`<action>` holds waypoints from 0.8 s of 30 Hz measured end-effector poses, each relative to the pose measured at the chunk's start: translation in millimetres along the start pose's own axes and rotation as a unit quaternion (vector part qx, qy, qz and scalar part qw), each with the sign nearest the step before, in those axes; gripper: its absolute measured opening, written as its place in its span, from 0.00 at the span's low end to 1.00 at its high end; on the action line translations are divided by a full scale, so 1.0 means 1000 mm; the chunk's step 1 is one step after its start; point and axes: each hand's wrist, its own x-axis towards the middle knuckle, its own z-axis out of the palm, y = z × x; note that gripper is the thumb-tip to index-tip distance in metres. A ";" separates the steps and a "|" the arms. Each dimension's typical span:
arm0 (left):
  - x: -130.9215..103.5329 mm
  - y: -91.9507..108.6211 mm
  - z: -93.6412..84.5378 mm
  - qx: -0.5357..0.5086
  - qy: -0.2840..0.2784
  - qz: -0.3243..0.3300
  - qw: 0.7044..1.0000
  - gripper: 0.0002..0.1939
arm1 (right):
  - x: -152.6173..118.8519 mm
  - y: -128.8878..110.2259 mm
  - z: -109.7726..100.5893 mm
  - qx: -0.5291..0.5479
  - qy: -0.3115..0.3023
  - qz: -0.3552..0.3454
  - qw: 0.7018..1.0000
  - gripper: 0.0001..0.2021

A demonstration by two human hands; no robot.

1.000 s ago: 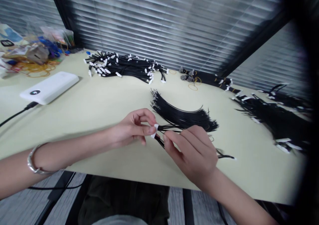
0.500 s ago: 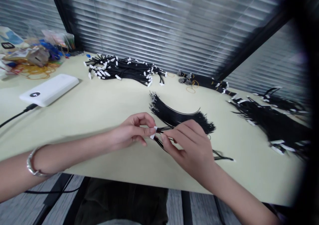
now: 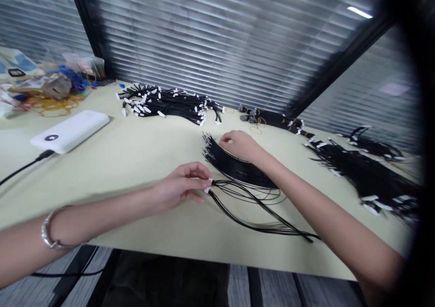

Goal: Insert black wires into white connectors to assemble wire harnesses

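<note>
My left hand (image 3: 188, 182) pinches a small white connector (image 3: 208, 187) between thumb and fingers above the front of the table. Several black wires (image 3: 251, 203) run from that connector to the right and trail across the tabletop. Beyond it, my right hand (image 3: 239, 145) is at the upper edge of a curved bundle of loose black wires (image 3: 231, 164) with bare metal tips at the left end. Its thumb and forefinger are closed together; whatever they may hold is too small to tell. The right forearm hides the bundle's right end.
A pile of finished-looking black cables with white connectors (image 3: 170, 103) lies by the blinds. More cable bundles (image 3: 367, 175) lie at right. On the left are a white power bank (image 3: 71, 130), its black cord (image 3: 25, 166), yellow rubber bands (image 3: 54, 105) and plastic bags.
My right hand has moved from beside the white connector up and away to the loose wire bundle. The left hand has kept its hold on the connector. The camera view has shifted slightly.
</note>
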 end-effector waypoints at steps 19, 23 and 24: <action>0.002 -0.001 0.000 -0.030 -0.010 0.013 0.999 0.09 | 0.046 -0.008 0.020 -0.059 -0.073 0.045 0.995 0.08; 0.001 -0.001 0.000 -0.029 -0.008 0.011 0.999 0.09 | 0.047 -0.008 0.022 -0.029 -0.075 0.047 0.996 0.07; 0.001 -0.001 0.000 -0.028 -0.008 0.011 1.000 0.09 | 0.048 -0.007 0.022 -0.018 -0.075 0.049 0.996 0.07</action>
